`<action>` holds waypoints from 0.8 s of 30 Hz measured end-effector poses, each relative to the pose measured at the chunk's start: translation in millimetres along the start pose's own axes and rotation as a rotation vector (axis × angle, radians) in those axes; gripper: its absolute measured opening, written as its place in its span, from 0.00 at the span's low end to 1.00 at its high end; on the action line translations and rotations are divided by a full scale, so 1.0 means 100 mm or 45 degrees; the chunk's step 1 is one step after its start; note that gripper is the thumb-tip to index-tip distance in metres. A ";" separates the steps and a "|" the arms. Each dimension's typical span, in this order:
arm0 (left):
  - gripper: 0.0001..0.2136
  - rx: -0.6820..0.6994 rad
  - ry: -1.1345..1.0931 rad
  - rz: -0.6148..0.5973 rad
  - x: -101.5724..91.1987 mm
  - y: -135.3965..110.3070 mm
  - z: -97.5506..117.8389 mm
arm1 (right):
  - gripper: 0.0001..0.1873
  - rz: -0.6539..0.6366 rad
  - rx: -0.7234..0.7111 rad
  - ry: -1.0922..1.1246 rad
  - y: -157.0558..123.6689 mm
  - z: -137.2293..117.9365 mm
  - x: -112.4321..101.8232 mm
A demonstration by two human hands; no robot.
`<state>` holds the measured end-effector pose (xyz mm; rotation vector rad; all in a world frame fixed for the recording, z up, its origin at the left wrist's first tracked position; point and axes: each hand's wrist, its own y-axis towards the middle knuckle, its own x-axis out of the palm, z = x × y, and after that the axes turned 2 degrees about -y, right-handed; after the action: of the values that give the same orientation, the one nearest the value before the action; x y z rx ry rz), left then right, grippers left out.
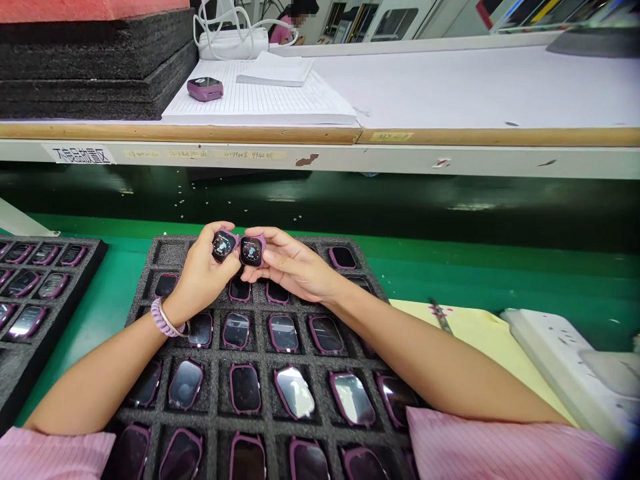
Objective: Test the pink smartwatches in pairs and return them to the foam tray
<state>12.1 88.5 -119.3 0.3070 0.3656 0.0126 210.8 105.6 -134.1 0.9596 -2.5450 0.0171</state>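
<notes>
My left hand (203, 270) is closed on a purple smartwatch case (223, 246) with a lit dial, held by its edges. Beside it, my right hand (295, 263) grips a second purple smartwatch case (251, 252), its screen lit too, thumb on the right edge. The two watches are side by side, screens facing me. Beneath both hands lies a dark grey foam tray (215, 363), its compartments holding several purple watch cases with dark or reflective screens, such as one watch case (245, 389) near the middle. At the tray's upper left, one compartment (170, 253) is bare. My forearms cover parts of the tray.
Another foam tray (75, 293) of watches lies at left. A power strip (555, 353) and yellow sheet (465, 323) are at right. The raised shelf (450, 93) bears stacked black foam (100, 67), a notebook (280, 100) and a purple watch (205, 89). A person (287, 27) is behind.
</notes>
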 end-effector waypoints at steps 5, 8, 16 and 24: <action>0.20 -0.018 -0.012 -0.017 0.00 0.00 0.01 | 0.28 -0.026 -0.011 0.012 0.00 0.00 0.00; 0.21 -0.006 -0.013 -0.020 0.00 0.00 0.02 | 0.29 -0.013 -0.018 -0.005 0.00 0.00 0.00; 0.20 -0.002 0.008 -0.021 -0.01 0.00 0.02 | 0.30 0.005 -0.015 -0.021 0.00 0.00 0.00; 0.19 -0.002 -0.003 -0.006 -0.01 0.00 0.01 | 0.30 0.008 -0.021 -0.018 -0.01 -0.01 0.00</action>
<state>11.9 88.4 -118.4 0.3042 0.3641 0.0077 211.2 105.2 -133.6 0.9484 -2.5573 -0.0086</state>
